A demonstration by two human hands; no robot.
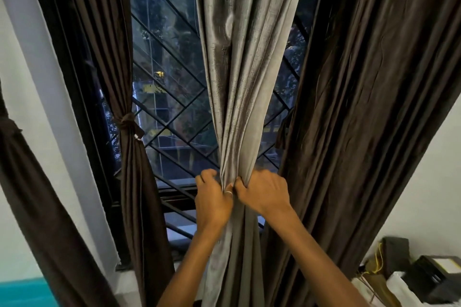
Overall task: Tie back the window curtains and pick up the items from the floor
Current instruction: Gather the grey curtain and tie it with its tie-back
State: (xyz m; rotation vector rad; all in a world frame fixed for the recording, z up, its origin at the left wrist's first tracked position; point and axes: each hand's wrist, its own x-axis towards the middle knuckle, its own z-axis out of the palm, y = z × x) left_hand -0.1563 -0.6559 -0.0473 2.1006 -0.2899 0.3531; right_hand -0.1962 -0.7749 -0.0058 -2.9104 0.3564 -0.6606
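Grip: left hand (213, 197) and right hand (262, 193) clench gathered grey shiny fabric curtain (239, 82), centre of dark-grilled glass window (169, 97). Risk: nothing binds it yet; freeing one hand likely spills folds.

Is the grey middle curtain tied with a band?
No, the grey curtain bears no band; only the left hand and the right hand grip its gathered folds.

One wide-angle camera on the person's head faces the window (169, 107) head-on and tilts up along the grey curtain (244, 82). It stands near the cloth.
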